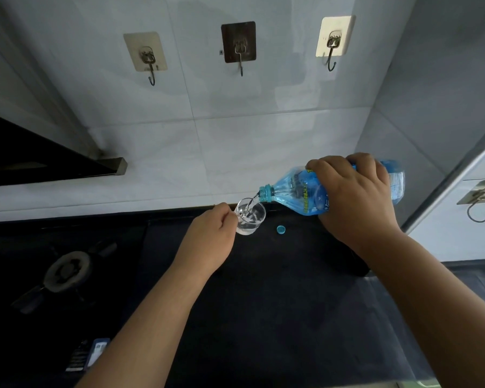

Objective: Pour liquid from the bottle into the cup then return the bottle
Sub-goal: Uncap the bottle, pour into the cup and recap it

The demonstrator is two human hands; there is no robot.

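Observation:
A blue plastic bottle (300,191) lies tipped almost flat in the air, its open neck pointing left over a small clear cup (249,217). A thin clear stream runs from the neck into the cup, which holds some liquid. My right hand (353,197) grips the bottle's body from above. My left hand (210,236) holds the cup at its left side on the dark counter (277,289). The bottle's blue cap (280,229) lies on the counter just right of the cup.
A gas burner (67,271) sits at the left of the counter. A dark range hood (39,163) juts out at the upper left. Three wall hooks (240,51) hang on the tiled wall behind. A white cabinet with a hook (479,203) stands at the right.

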